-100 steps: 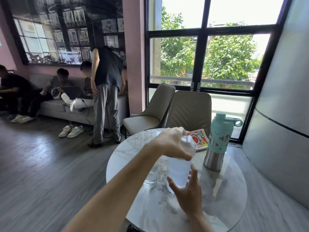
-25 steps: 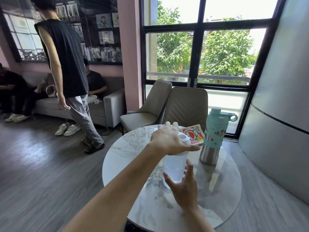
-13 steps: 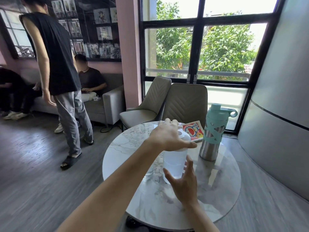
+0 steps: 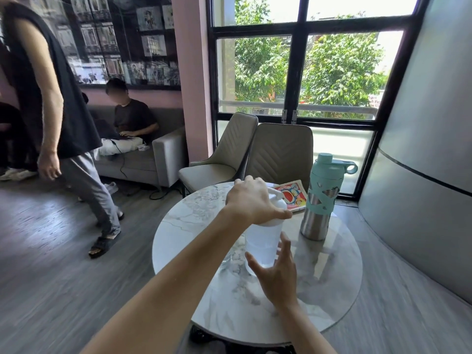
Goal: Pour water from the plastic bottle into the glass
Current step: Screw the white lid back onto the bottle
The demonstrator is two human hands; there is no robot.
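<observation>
Glass mostly hidden behind left forearm.

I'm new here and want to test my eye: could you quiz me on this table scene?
1. True or false: the left hand rests on top of the plastic bottle.
2. What lies on the table behind the bottle? A) a picture book B) a phone C) a plate
3. Fill in: the steel flask wears a ____ coloured lid and sleeve.

Key
1. True; the right hand is open by the bottle's lower part.
2. A, the book.
3. Mint green.
</observation>
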